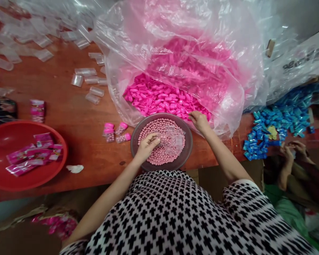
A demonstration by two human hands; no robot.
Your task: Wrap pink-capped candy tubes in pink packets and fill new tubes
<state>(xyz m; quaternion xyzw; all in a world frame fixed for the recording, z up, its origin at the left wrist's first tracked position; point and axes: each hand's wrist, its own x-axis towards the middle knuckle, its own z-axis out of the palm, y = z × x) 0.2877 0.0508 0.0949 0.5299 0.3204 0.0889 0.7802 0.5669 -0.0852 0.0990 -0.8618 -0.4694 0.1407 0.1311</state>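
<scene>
Below my chest a dark round bowl (135, 150) is filled with small pink beads (159, 159), and several clear plastic tubes (178, 140) lie on them. Over the beads, my left hand (148, 146) is closed in a pinch. A clear tube seems to be at its fingertips, though blur hides its outline. My right hand (199, 121) reaches past the bowl's far rim, thumb and fingertips pinched at the near edge of a heap of bright pink plastic caps (164, 97). What sits between those fingertips is too small to make out.
A large clear bag (117, 85) surrounds the caps. Capped bead-filled tubes (110, 132) lie left of the bowl. Empty tubes (85, 72) scatter farther back. A red basin (62, 166) holds pink packets (37, 156). Blue wrapped pieces (257, 138) and a co-worker's hands (288, 152) are rightward.
</scene>
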